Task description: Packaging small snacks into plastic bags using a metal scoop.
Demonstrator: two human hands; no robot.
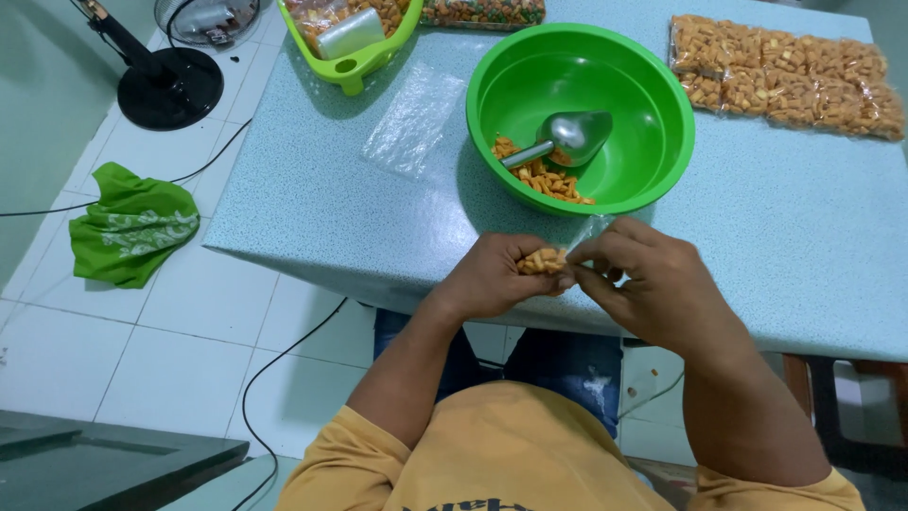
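Glossy green plastic bowl (662,114), matt metal scoop (572,135), speckled smooth tabletop (804,237).

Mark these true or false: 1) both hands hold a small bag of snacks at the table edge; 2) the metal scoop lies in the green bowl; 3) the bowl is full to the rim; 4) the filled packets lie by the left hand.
1) True: left hand and right hand pinch the small bag of snacks.
2) True: the metal scoop rests in the green bowl.
3) False: only a small heap remains.
4) False: the filled packets lie at the far right.
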